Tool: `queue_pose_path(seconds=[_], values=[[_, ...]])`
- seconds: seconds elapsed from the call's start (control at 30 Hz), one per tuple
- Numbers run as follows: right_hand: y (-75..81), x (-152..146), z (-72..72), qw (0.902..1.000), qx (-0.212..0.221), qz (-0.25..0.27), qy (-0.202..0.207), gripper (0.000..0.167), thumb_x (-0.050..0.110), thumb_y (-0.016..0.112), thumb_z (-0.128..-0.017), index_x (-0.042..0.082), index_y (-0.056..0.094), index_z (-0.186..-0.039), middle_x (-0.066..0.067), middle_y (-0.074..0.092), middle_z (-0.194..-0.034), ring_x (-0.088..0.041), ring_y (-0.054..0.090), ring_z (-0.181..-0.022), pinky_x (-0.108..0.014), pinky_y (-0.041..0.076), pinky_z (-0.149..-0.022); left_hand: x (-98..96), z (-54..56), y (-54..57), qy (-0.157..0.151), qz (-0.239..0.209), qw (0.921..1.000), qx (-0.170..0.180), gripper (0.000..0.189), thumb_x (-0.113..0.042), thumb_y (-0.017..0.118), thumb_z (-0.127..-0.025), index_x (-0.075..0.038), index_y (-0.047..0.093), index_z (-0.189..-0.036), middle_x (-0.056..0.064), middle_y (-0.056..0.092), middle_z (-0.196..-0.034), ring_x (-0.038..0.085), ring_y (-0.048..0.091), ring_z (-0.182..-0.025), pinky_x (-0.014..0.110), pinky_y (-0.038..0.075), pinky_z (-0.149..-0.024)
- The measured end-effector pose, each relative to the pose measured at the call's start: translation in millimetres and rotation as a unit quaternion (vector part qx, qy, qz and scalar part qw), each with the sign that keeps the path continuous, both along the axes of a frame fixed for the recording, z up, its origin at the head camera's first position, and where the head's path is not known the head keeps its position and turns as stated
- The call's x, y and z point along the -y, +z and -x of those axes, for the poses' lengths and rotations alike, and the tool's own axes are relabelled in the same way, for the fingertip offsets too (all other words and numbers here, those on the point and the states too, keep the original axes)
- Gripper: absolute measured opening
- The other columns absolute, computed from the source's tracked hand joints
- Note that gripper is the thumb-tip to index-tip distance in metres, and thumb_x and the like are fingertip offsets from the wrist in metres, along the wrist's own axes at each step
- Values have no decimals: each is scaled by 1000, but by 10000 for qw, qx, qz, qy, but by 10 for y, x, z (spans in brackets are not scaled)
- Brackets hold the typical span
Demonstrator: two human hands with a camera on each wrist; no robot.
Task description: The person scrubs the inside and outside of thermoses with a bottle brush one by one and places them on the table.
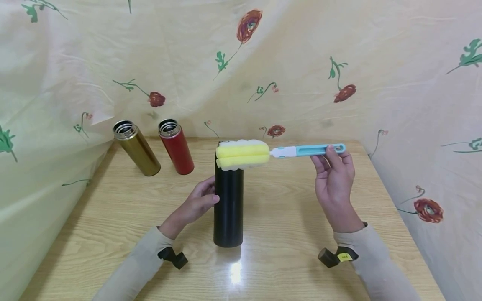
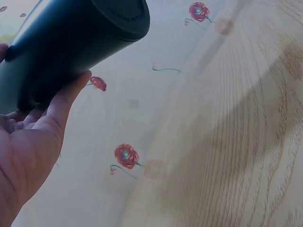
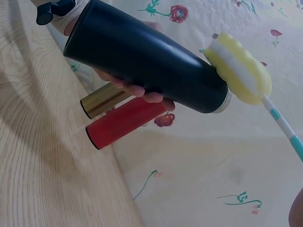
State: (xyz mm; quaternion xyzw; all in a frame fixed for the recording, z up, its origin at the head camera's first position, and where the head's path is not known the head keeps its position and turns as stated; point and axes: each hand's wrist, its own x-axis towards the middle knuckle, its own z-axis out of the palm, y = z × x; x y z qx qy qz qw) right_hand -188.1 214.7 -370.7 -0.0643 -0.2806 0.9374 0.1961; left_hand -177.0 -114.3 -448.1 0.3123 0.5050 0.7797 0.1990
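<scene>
My left hand (image 1: pixel 199 200) grips a tall black bottle (image 1: pixel 228 205) round its side. The left wrist view shows the base of the bottle (image 2: pixel 120 19) raised off the table. Between the thumb and fingers of my right hand (image 1: pixel 334 179) is the end of a blue and white handle, part of a bottle brush (image 1: pixel 312 150) with a yellow and white sponge head. That sponge head (image 3: pixel 239 68) lies sideways by the bottle's mouth and hides most of it in the head view. Whether sponge and rim touch, I cannot tell.
Two uncapped flasks, one gold (image 1: pixel 139 152) and one red (image 1: pixel 177 150), stand at the back left of the wooden table (image 1: pixel 286 251). Cream cloth (image 1: pixel 301 37) with printed flowers hangs along the back and both sides.
</scene>
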Motion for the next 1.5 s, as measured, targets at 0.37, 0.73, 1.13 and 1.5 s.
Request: queue_pose_path(seconds=[0.37,0.73,1.13,1.5], values=[[38,-36,0,9998,-168,71,6,18,-3,67,-95,-1,52,-105,-12,63,-90,-22,72,-72,-27,61,-76,37,15,7,513,722,9959,-168,75,-20,71,-93,2,32,-155,0,70,-123,16,71,-105,33,59,-92],[63,-46,-27,9998,-151,99,65,20,-3,68,-95,-1,51,-106,-13,63,-92,-22,72,-73,-27,61,-76,27,21,-8,437,496,9977,-171,76,-22,73,-93,5,34,-152,0,71,-120,15,72,-102,33,60,-89],[-44,-25,-103,9996,94,-62,263,18,0,68,-95,0,52,-103,-11,65,-89,-21,73,-72,-26,61,-76,69,41,7,407,326,9985,-155,78,-22,69,-94,7,29,-155,-1,71,-122,12,71,-101,32,60,-89],[-176,-36,-231,9961,522,-381,605,17,2,66,-98,1,51,-104,-8,64,-91,-19,72,-77,-24,60,-79,126,75,30,348,302,9987,-222,64,-16,64,-96,-5,38,-154,0,67,-126,13,68,-107,31,57,-96]])
